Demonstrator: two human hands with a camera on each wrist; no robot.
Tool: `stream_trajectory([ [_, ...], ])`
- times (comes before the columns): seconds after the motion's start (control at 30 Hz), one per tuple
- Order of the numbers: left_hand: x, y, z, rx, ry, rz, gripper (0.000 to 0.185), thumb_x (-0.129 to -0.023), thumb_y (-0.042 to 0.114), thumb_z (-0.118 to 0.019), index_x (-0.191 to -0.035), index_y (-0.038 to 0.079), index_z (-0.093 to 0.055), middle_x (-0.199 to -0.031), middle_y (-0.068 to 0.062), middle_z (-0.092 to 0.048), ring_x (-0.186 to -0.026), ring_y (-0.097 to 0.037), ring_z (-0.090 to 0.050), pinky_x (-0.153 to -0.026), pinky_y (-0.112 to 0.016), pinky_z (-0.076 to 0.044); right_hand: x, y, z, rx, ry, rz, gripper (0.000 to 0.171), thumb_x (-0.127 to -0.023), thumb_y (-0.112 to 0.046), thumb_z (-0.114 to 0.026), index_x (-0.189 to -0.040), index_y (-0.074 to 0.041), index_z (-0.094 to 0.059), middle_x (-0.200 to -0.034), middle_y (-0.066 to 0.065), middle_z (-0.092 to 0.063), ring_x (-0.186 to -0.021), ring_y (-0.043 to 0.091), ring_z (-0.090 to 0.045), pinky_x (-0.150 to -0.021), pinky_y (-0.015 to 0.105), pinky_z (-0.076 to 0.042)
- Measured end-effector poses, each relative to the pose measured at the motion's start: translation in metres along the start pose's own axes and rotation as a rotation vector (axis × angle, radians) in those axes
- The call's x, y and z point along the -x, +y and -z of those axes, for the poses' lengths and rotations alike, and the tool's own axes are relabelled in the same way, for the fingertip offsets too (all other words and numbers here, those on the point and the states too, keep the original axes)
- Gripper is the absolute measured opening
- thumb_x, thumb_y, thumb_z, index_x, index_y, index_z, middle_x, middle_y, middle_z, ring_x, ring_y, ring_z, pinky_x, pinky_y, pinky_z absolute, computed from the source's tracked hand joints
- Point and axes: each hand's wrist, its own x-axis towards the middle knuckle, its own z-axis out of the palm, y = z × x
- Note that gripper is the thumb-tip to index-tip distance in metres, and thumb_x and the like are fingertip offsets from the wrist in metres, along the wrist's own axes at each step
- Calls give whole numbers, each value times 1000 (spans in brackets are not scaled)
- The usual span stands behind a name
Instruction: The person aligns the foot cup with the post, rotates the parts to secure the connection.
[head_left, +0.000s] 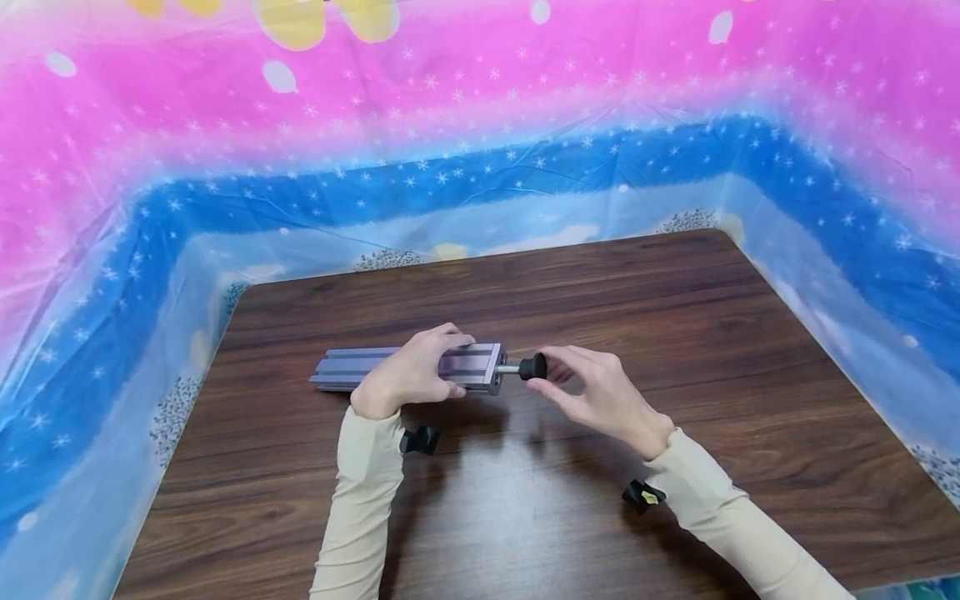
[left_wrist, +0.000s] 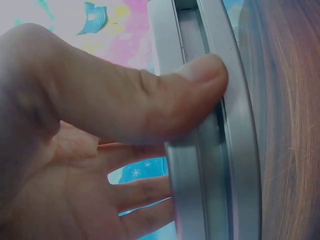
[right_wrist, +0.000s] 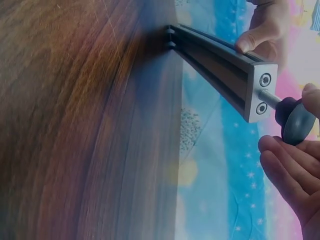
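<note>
The object under inspection is a silver metal profile [head_left: 360,367], long, straight and grooved lengthwise, held low over the bench [head_left: 600,292], roughly central. Its surface is smooth and satin; the left wrist view shows a deep slot [left_wrist: 212,195] between flat ribs. A flat rectangular end plate [right_wrist: 255,93] closes the near end, with two round socket-head screws [right_wrist: 265,79] either side of a plain bright rod [head_left: 511,369]. The rod carries a black, rounded knob [head_left: 533,367] with a flared, slightly glossy head. Of the hands, the left [head_left: 416,367] grips the profile near the plated end, thumb laid across the slot, fingers behind; the right [head_left: 600,392] pinches the knob between thumb and fingertips. The bench top is dark brown wood grain with a glare patch; creased, printed cloth in pink and blue hangs around it. Pale sleeves cover both forearms, each with a black fitting at the wrist, its detail indistinct. The left fingertips are hidden behind the profile, and the right hand is cut off by the right wrist frame. Whether the far end touches the bench cannot be determined.
</note>
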Motion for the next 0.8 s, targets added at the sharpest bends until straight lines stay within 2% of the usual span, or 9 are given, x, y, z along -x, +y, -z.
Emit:
stream_trajectory([
  [0.17,-1,0,0,-4,-4,1,65,-79,5,-80,-139,-1,-57,-128,-13,-58,-104,-25,-58,-91,-40,-49,-1,-5,-2,-5,4,-108,17,-87,-16,-79,-101,-8,-73,-78,-4,-72,-67,2,-66,-64,16,-54],
  [0.33,-1,0,0,-11,-13,5,65,-80,5,-79,-141,0,-56,-130,-13,-57,-105,-25,-57,-91,-41,-49,-2,-7,-3,11,-9,-190,11,-90,-20,-77,-95,-10,-73,-75,-5,-71,-62,0,-64,-59,16,-53],
  [0.4,-1,0,0,-15,-15,8,66,-80,6,-79,-141,0,-56,-131,-13,-57,-106,-25,-57,-92,-41,-49,-2,-8,-2,7,-31,-218,12,-92,-22,-75,-95,-11,-74,-76,-5,-71,-63,0,-64,-60,17,-53],
  [0.5,0,0,0,-18,-14,10,66,-81,6,-79,-142,1,-56,-133,-13,-56,-108,-26,-56,-93,-42,-48,0,-9,1,4,-67,-245,21,-95,-26,-71,-107,-8,-72,-83,-3,-73,-70,4,-67,-65,21,-56],
  [0.57,0,0,0,-15,-15,14,66,-81,7,-79,-142,1,-55,-134,-13,-56,-109,-26,-56,-94,-42,-48,2,-8,4,19,-81,-232,34,-94,-28,-73,-119,-6,-68,-95,0,-74,-80,8,-70,-72,26,-57],
  [0.67,0,-1,0,-8,-17,17,66,-82,7,-78,-143,1,-55,-136,-13,-55,-110,-26,-56,-94,-42,-48,5,-6,8,31,-100,-141,58,-87,-24,-80,-137,-4,-58,-121,6,-69,-100,16,-69,-87,32,-56],
  [0.73,1,0,0,-5,-17,21,66,-82,6,-78,-143,2,-55,-136,-13,-55,-110,-26,-56,-94,-43,-48,5,-4,10,42,-114,-53,66,-83,-19,-83,-142,-6,-55,-133,9,-62,-114,20,-65,-96,33,-52],
  [0.8,1,0,0,-2,-19,21,65,-82,6,-78,-143,2,-55,-135,-13,-55,-108,-25,-56,-93,-42,-48,3,-3,10,45,-120,30,65,-82,-12,-84,-141,-6,-56,-136,10,-60,-119,21,-62,-101,31,-49],
])
